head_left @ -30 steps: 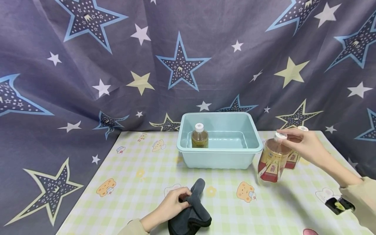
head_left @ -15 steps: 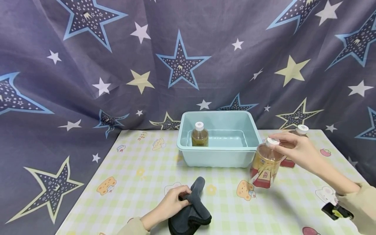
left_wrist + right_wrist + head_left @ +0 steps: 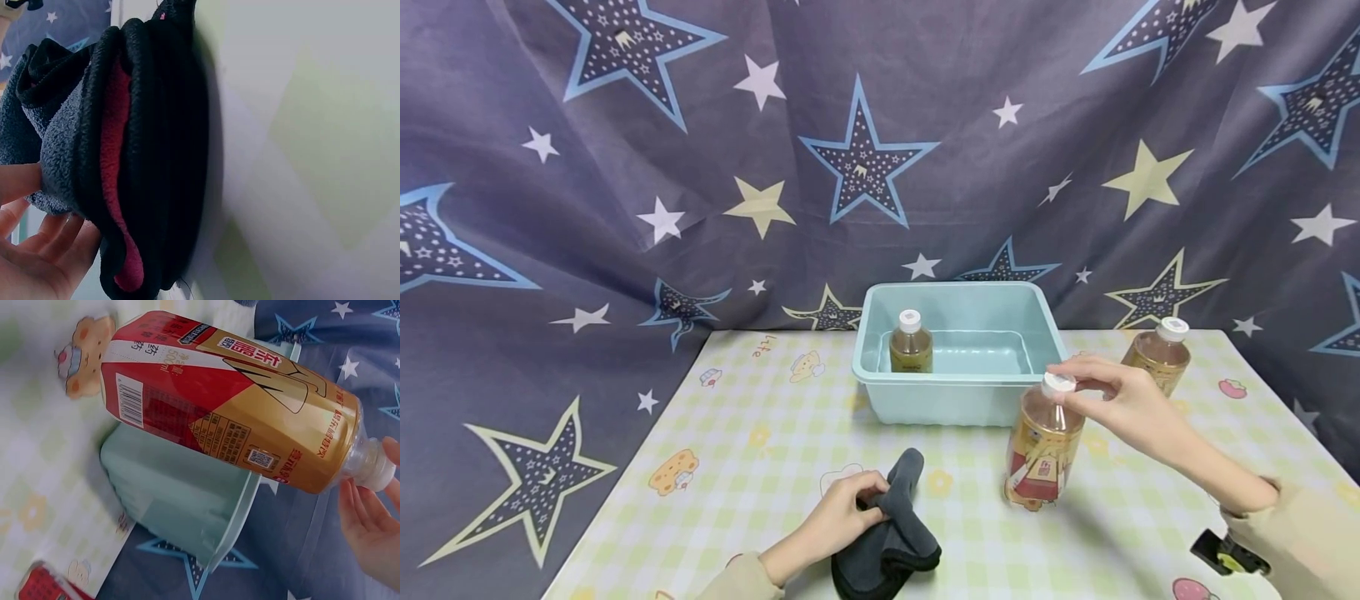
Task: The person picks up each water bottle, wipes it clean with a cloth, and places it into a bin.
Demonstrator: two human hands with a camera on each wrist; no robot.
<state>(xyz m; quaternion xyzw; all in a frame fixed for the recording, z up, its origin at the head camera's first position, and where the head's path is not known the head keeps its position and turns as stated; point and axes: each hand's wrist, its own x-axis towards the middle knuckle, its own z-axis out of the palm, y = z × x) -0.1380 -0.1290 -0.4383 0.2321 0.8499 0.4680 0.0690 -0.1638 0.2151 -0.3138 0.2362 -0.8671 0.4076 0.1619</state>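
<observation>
Right hand (image 3: 1123, 407) pinches the cap (image 3: 1059, 382) of a near-upright bottle (image 3: 1043, 450), right of the cloth (image 3: 891, 550) the left hand (image 3: 842, 514) pinches.

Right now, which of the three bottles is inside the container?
In the head view, the leftmost bottle; the right grip holds the middle bottle, the rightmost bottle is on the table.

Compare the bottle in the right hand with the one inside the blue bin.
The held bottle is pinched at its cap by the right hand; the binned bottle stands untouched inside the blue bin. The held bottle shows its red and gold label; the binned bottle's lower part is hidden behind the bin's front wall. Both have white caps.
</observation>
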